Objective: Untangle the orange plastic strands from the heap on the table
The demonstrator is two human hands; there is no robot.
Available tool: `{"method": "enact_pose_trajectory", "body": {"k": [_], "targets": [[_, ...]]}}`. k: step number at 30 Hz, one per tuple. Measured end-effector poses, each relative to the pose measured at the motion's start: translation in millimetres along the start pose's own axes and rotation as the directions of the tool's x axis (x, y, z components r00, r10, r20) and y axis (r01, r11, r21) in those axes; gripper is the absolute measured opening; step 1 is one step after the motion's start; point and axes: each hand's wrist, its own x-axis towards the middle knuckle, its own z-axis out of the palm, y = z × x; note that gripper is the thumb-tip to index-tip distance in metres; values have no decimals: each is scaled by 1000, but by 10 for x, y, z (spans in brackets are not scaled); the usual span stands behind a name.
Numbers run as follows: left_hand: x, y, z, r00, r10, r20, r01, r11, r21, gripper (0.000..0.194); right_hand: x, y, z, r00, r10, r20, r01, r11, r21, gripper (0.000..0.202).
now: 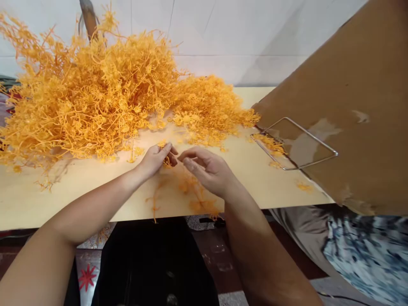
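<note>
My left hand [158, 158] is closed round a small orange plastic sprig [166, 161], parts of which show between thumb and fingers. Just to its right is my right hand [205, 168], thumb and fingertips drawn close together and pointing at the left hand; whether anything lies between them is too small to tell. Below both hands, blurred orange sprigs [199, 195] hang or lie near the table's front edge. A large heap of orange sprigs [95, 93] fills the left and back of the table, with a lower pile [210, 106] beside it.
The pale yellow table [248, 178] runs along a white wall. At the right stands a large cardboard sheet or box [357, 93]. A bent metal wire frame [310, 135] leans there, near loose orange pieces [270, 144]. Patterned cloth [366, 250] shows below right.
</note>
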Motion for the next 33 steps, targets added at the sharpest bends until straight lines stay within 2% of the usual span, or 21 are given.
{"method": "enact_pose_trajectory", "body": {"k": [3, 5, 7, 9, 11, 13, 15, 17, 21, 23, 28, 29, 30, 31, 33], "targets": [[41, -22, 2, 998, 6, 63, -18, 982, 185, 32, 108, 75, 46, 979, 115, -169, -109, 993, 43, 32], [53, -44, 15, 997, 11, 78, -29, 972, 232, 30, 172, 90, 75, 968, 117, -224, -119, 993, 5, 39], [66, -97, 19, 996, 31, 78, -50, 964, 261, 26, 218, 74, 109, 977, 83, -194, -100, 992, -77, 42], [82, -169, 9, 994, 80, 81, -101, 945, 311, 19, 251, 40, 151, 992, 49, -113, -68, 982, -174, 41], [93, -225, -5, 992, 108, 71, -127, 912, 391, 15, 286, 16, 186, 998, 34, -53, -46, 966, -255, 31], [90, -241, -14, 995, 90, 52, -104, 886, 451, 19, 340, 30, 190, 998, 47, -35, -55, 965, -258, 21], [72, -218, -14, 996, 57, 63, -80, 890, 450, 27, 421, 95, 143, 995, 88, -55, -96, 983, -158, 22], [49, -176, -9, 994, 52, 92, -85, 912, 402, 33, 525, 201, 52, 981, 150, -122, -152, 988, -9, 25], [36, -104, 0, 995, 57, 82, -81, 943, 322, 36, 745, 413, -110, 929, 261, -262, -207, 954, 217, 27], [52, -78, 5, 995, 71, 69, -88, 954, 287, 35, 841, 472, -98, 926, 270, -265, -208, 948, 239, 25], [61, -44, 31, 998, 63, -14, -58, 969, 242, 34, 1020, 618, 35, 916, 295, -272, -261, 953, 155, 27], [44, -44, 40, 998, 63, -19, -56, 966, 253, 35, 1035, 681, 8, 897, 306, -318, -278, 952, 130, 28], [21, -47, 50, 998, 60, -2, -57, 960, 276, 36, 1038, 756, -49, 857, 325, -399, -307, 945, 110, 29], [-5, -51, 61, 998, 46, 41, -56, 952, 302, 38, 1029, 839, -130, 794, 346, -499, -342, 934, 102, 31], [-46, -63, 81, 992, 1, 129, -43, 944, 327, 44, 978, 997, -327, 621, 391, -680, -415, 899, 139, 35]]}}
